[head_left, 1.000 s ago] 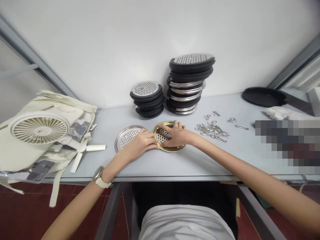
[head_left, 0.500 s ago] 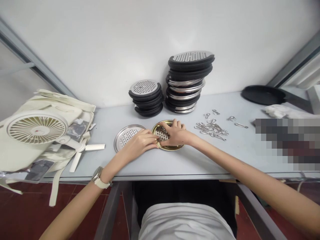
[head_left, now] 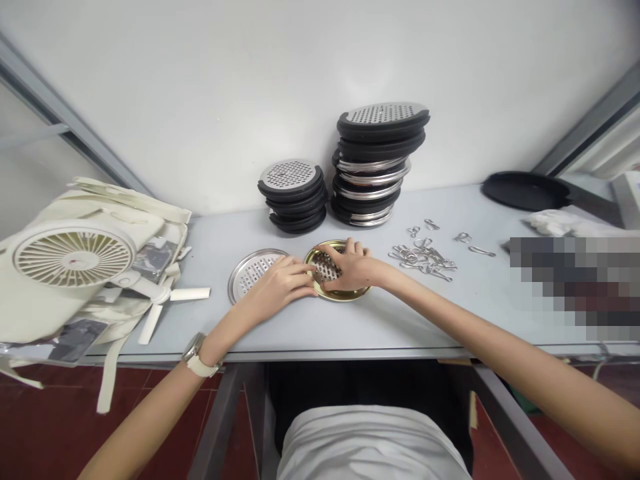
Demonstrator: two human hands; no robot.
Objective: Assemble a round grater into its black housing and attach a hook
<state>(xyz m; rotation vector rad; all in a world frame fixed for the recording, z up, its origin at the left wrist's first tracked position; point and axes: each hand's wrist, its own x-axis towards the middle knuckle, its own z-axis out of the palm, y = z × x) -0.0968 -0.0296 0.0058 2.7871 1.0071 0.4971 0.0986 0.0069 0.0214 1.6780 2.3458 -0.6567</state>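
A round grater plate with a gold-coloured rim (head_left: pixel 327 270) lies on the table in front of me. My left hand (head_left: pixel 280 287) has its fingers together, with the tips at the plate's left rim. Over the right part of the plate is my right hand (head_left: pixel 353 268), its thumb and index finger spread across the holes and its other fingers bent over the far rim. Partly beneath my left hand and forearm lies a silver round grater plate (head_left: pixel 246 275). What the left fingertips pinch is partly hidden.
Behind stand a short stack of black-rimmed graters (head_left: pixel 295 197) and a taller stack (head_left: pixel 373 167). Metal clips (head_left: pixel 425 257) lie to the right, with a black pan-shaped piece (head_left: pixel 525 190) beyond. At left, a white fan (head_left: pixel 75 260) rests on a cream bag (head_left: pixel 50 313).
Both hands stay at the gold-rimmed plate. The left fingers have shifted slightly at its rim, and the right hand has moved very slightly right.
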